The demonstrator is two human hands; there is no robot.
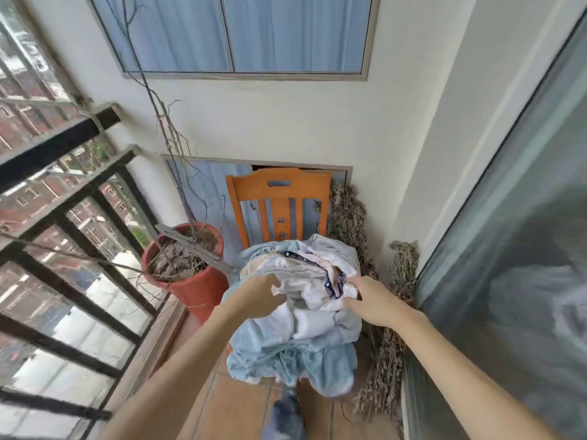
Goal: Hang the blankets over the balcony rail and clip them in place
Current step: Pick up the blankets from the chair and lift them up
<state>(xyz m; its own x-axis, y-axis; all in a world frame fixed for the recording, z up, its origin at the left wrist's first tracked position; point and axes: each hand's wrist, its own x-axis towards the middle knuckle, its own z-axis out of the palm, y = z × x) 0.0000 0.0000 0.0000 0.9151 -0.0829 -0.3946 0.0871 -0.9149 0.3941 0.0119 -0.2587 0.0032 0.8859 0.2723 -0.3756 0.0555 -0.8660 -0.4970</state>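
Brown floor tiles point(228, 408) run underfoot, with a blurred grey-blue shape point(286, 411) low down that I can't make out. Both arms reach forward: the left hand point(257, 296) and right hand point(371, 303) each clutch folds of the blankets point(305, 341), a pale blue and white heap hiding the seat of the orange wooden chair point(279, 198). Dried plant bundles point(387, 360) lean by the glass door point(524, 249). A red pot point(197, 290) stands beside the black balcony rail point(63, 138); the curtained window point(241, 36) above is cut off

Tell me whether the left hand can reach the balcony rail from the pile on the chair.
Probably yes: the left hand grips the blankets, and the balcony rail runs along that side; only the red pot stands partly between.
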